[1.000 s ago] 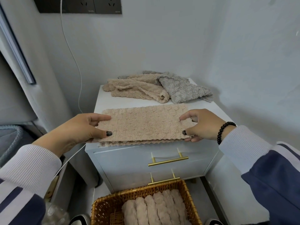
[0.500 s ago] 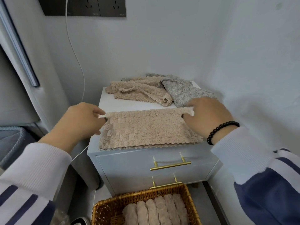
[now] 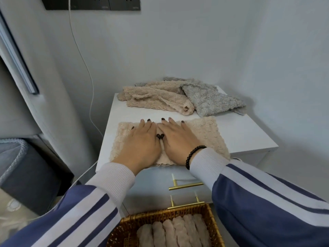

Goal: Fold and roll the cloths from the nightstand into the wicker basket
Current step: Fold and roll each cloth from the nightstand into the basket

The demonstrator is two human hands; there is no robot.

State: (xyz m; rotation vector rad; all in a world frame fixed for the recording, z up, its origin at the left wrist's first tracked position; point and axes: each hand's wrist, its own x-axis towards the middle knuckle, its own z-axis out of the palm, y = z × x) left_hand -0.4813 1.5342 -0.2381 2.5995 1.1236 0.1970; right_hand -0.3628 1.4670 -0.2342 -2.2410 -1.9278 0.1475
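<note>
A beige fluffy cloth lies folded into a strip along the front of the white nightstand. My left hand and my right hand press flat on its middle, side by side with thumbs touching and fingers straight. Behind them, at the back of the nightstand, lie a crumpled beige cloth and a grey cloth. On the floor below stands the wicker basket, holding several rolled beige cloths.
The nightstand sits in a corner, with walls behind and to the right. Two gold drawer handles face me. A white cable hangs from dark wall sockets. A dark grey object with a piped rim stands at the left.
Both hands left the cloth's two ends and came together at its middle, now lying flat on it. The cloth has gone from held up at its ends to lying flat on the nightstand.
</note>
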